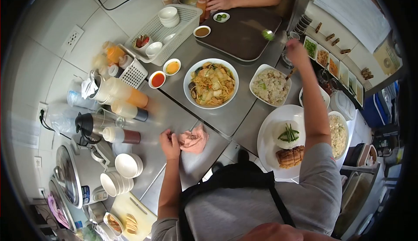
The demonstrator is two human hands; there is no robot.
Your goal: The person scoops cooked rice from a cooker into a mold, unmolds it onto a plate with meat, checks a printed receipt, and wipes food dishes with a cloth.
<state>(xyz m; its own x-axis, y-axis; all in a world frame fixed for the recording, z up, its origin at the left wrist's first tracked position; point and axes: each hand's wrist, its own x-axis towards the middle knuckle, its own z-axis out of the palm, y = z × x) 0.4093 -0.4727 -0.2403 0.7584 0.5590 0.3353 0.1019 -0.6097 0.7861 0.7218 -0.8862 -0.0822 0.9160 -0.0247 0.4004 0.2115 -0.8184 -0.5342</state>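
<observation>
Spoon [269,35] at the right hand [297,54], blurred, out past the fingertips over the right side of the brown tray [241,34]; something green in its bowl, too blurred to name; right hand looks closed, fingers pinched on the handle; left hand [170,144] low on the steel counter, fingers loosely curled, just beside a pink cloth [194,139], cannot tell if it has hold of anything.

Containers: noodle bowl [186,84], round, white, noodles with cabbage; rice bowl [253,83], squarish, fried rice with green bits, a handle sticking out; white plate [264,134], rice mound topped with green beans, browned meat slab beside it; small dishes: red sauce [156,79], yellow sauce [173,67], brown sauce [202,31] at the tray's left edge, green citrus [221,17] on the tray; toppings row [310,48] near the right forearm, chopped greens in the far one; basket [192,20] holds stacked white bowls [169,16]; co-worker's hand [219,2] at a bottle [201,6] beyond the tray.
</observation>
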